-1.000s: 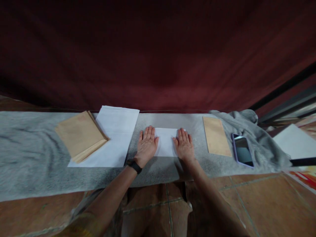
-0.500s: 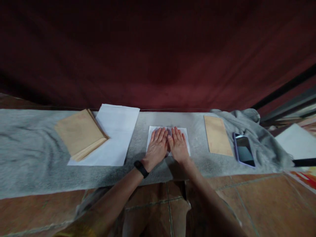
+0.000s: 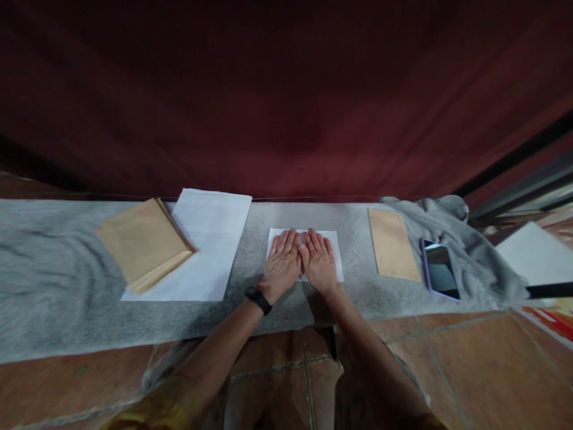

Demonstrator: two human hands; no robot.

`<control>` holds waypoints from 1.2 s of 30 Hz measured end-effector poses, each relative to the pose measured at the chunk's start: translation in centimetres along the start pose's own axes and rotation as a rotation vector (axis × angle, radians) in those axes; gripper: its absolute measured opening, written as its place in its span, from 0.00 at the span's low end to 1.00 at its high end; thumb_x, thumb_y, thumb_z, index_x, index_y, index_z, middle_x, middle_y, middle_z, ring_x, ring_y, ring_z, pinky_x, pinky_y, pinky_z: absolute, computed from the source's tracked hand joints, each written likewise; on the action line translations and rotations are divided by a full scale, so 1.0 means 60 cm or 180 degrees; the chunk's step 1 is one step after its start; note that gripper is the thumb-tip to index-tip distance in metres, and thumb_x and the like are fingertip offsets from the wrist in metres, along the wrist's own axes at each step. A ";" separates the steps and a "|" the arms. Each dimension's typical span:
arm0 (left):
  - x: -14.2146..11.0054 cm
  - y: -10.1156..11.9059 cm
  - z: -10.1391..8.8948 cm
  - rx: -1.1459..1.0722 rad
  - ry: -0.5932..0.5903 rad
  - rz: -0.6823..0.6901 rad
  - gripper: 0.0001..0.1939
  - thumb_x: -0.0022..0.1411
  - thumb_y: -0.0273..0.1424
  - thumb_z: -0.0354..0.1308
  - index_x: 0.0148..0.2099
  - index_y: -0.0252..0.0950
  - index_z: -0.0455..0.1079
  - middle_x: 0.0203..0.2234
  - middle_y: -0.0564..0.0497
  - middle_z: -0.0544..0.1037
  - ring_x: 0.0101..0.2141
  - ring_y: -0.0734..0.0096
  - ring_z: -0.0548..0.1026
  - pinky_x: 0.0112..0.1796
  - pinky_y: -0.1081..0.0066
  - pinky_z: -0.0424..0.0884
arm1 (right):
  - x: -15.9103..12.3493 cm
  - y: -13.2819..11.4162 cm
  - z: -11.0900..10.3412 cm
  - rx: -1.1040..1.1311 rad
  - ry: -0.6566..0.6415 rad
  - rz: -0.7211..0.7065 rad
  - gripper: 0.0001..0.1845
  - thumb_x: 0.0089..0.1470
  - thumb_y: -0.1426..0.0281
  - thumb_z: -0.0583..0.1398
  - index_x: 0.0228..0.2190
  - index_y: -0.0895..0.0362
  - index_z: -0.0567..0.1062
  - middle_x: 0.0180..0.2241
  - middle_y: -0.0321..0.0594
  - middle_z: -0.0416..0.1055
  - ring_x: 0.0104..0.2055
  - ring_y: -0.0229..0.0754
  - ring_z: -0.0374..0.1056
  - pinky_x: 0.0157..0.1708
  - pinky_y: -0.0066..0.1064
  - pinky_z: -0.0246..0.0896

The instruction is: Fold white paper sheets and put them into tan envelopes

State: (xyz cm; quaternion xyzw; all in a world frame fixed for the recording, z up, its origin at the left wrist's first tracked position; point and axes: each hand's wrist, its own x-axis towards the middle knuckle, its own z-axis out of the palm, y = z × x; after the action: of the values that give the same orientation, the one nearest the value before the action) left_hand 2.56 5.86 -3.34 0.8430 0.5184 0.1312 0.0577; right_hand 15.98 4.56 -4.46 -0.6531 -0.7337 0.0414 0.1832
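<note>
A small white sheet of paper lies on the grey cloth in front of me, mostly covered by my hands. My left hand, with a black band on its wrist, rests palm down on the paper's left part. On the right part my right hand lies flat as well, its thumb close to or touching the left hand. Fingers of both hands are stretched out and point away from me. Whether the paper is folded under the palms is hidden.
To the left, a stack of brown envelopes lies partly over larger white sheets. A single brown envelope and a phone are on the right. Grey cloth covers the long surface; a dark red curtain hangs behind.
Both hands have shifted very slightly on the paper, still flat. The whole view has moved a little; the envelopes, sheets and phone stay in place.
</note>
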 end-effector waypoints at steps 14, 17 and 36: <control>-0.002 -0.026 0.000 0.0317 0.0040 -0.0303 0.30 0.74 0.36 0.38 0.71 0.28 0.55 0.71 0.40 0.56 0.70 0.57 0.53 0.69 0.53 0.47 | -0.004 0.030 0.007 -0.0297 0.0184 0.0076 0.30 0.71 0.60 0.45 0.66 0.61 0.62 0.69 0.53 0.57 0.70 0.53 0.54 0.68 0.50 0.46; -0.004 -0.030 -0.003 0.0435 -0.0003 -0.0357 0.30 0.75 0.37 0.38 0.72 0.29 0.54 0.71 0.41 0.55 0.70 0.58 0.53 0.69 0.53 0.47 | -0.007 0.039 0.008 -0.0358 0.0228 0.0154 0.30 0.71 0.60 0.45 0.67 0.60 0.62 0.69 0.52 0.57 0.70 0.53 0.54 0.68 0.51 0.46; -0.006 -0.052 -0.022 0.0536 0.0120 -0.0615 0.30 0.74 0.34 0.38 0.70 0.20 0.56 0.70 0.35 0.57 0.70 0.53 0.54 0.69 0.53 0.47 | -0.012 0.063 -0.027 -0.0583 0.0082 0.0882 0.31 0.71 0.62 0.43 0.67 0.63 0.60 0.71 0.53 0.51 0.72 0.55 0.48 0.69 0.53 0.42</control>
State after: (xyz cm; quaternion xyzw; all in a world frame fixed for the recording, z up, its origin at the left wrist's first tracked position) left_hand -0.67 6.90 -2.84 0.7884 0.6074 0.0970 -0.0107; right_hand 20.13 4.11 -4.28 -0.7624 -0.6349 -0.0092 0.1247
